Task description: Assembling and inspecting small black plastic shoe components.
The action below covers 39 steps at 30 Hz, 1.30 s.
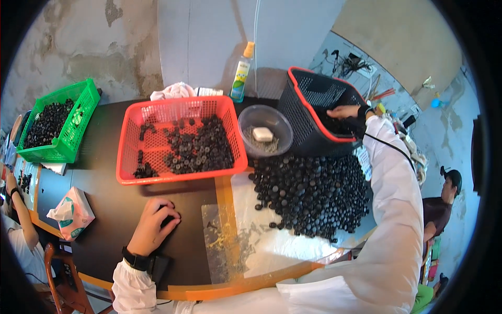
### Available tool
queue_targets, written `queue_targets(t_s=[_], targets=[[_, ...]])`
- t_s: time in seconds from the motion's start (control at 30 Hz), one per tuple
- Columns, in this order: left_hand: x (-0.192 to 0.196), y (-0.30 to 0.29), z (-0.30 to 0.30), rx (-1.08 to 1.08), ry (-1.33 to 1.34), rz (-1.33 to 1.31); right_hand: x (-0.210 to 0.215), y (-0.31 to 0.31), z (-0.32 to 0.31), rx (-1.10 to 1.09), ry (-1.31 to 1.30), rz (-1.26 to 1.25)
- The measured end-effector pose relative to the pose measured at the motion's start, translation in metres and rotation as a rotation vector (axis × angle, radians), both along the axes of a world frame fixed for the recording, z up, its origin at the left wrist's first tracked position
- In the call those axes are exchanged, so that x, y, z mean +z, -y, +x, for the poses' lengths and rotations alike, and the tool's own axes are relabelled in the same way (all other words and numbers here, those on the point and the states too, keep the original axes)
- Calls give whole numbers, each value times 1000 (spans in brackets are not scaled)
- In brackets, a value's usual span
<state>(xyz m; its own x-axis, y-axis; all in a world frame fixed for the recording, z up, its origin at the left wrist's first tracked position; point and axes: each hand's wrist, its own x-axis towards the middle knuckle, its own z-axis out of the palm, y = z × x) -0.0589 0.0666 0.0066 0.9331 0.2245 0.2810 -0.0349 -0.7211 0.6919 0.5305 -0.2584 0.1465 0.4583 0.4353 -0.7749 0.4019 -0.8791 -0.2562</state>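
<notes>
My left hand (155, 225) rests on the dark table with its fingers curled in toward the thumb; whatever they may hold is hidden. My right hand (344, 111) reaches over the red rim into a dark grey basket (298, 112), its fingers mostly out of sight among black pieces at the basket's inside. Just in front of that basket spreads a big heap of small round black pieces (314, 193). Between the baskets stands a clear plastic bowl (246, 112) with a white block (262, 134) on thin loose bits.
A red basket (125, 157) with black ring-like pieces stands left of the bowl. Behind are a spray bottle (241, 73) and a pink cloth (175, 90). Farther left are a green basket (65, 153) and a tissue pack (78, 212). Other people are at both sides.
</notes>
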Motion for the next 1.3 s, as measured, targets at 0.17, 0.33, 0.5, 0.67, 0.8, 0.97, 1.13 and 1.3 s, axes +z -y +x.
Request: queue_targets(t_s=[0.17, 0.33, 0.5, 0.67, 0.8, 0.97, 1.13, 1.3], targets=[[0, 1, 4, 58, -49, -35, -45, 5, 21, -194, 559, -8], [3, 2, 1, 82, -81, -28, -62, -11, 33, -268, 557, 18], [4, 3, 4, 101, -85, -56, -84, -15, 30, -371, 578, 129], [3, 3, 4, 106, -100, -71, -112, -21, 31, -170, 253, 123], [4, 0, 6, 82, -105, -70, -141, -9, 56, -58, 241, 264], [6, 2, 3, 91, -91, -41, -159, -17, 65, 212, 342, 169], [9, 1, 6, 74, -69, -31, -143, -10, 88, 489, 471, 85], [5, 1, 7, 51, -47, -35, -157, -77, 72, 732, 605, 20]])
